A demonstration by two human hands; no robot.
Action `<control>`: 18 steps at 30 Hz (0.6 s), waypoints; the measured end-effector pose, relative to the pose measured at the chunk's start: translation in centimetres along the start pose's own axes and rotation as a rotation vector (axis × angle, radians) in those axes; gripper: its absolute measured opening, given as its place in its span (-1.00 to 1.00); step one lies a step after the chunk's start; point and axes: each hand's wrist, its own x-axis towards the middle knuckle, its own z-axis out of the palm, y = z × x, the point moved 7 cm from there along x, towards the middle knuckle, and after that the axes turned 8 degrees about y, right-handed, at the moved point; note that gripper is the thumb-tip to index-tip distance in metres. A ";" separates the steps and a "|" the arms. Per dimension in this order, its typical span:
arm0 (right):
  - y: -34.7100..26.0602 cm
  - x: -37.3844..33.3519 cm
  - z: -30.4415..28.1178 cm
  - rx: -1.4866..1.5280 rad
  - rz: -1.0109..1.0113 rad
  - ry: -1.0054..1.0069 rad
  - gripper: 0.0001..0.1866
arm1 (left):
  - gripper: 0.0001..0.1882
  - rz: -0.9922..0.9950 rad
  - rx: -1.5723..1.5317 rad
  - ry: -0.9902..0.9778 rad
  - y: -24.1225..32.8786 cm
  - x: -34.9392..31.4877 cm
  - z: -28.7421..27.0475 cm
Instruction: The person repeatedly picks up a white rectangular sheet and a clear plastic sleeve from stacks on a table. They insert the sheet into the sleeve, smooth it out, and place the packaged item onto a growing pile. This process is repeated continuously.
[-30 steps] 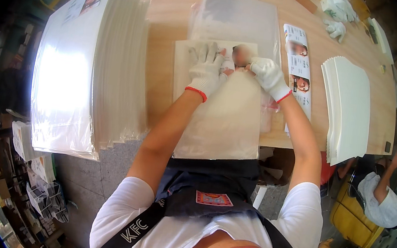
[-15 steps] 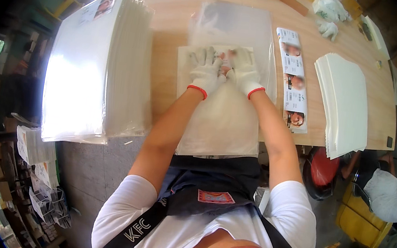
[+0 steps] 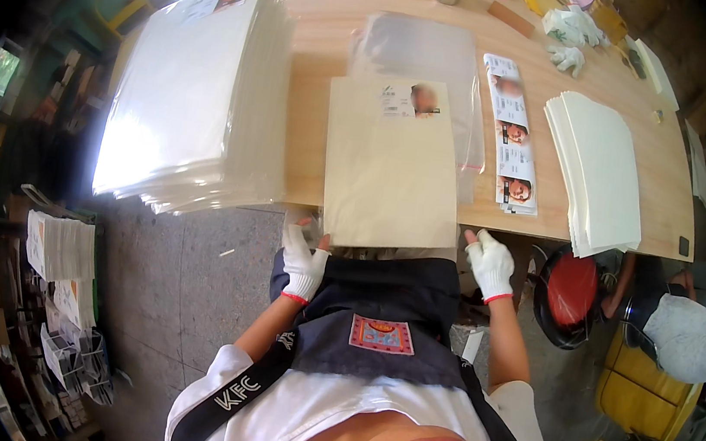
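We see at the centre a cream rectangular sheet (image 3: 391,173), face up on a pale wooden table (image 3: 307,128), its near edge reaching past the table's front edge. Near its top lies a small white printed label with a portrait (image 3: 410,100), well inside the borders. Beneath the sheet and beyond its far edge we note a layer of clear plastic sleeves (image 3: 416,45); whether the sheet is inside one, we cannot tell.

The left hand (image 3: 303,260), in a white knit glove with a red cuff, is at the sheet's near left corner, fingers loosely curved; we cannot tell whether it grips anything. The right hand (image 3: 490,267), gloved alike, is just beside the near right corner, fingers bent, thumb narrowly apart; its hold, if any, is likewise unclear.

We judge the step in hand to be handling the sheet by its near end, with the label in place; the next move would seem to call for both hands to bear evenly on the two corners.

Farther out, we find a strip-shaped stack of printed labels (image 3: 510,143) and fanned white sheets (image 3: 598,174) to the right, and a tall pile of plastic-wrapped pale sheets (image 3: 180,96) to the left.
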 end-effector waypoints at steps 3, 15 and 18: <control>0.1 -2.8 3.6 0.659 0.433 -0.178 -0.64 | -0.57 -0.449 -0.298 -0.435 -1.5 -2.0 2.4; -12.6 -4.2 3.0 1.404 0.216 -0.454 -0.76 | -0.87 0.856 -0.100 0.042 21.1 3.9 -17.6; -19.1 -1.7 0.8 1.354 0.087 -0.468 -0.74 | -0.87 0.752 -0.249 0.354 17.0 6.1 -23.7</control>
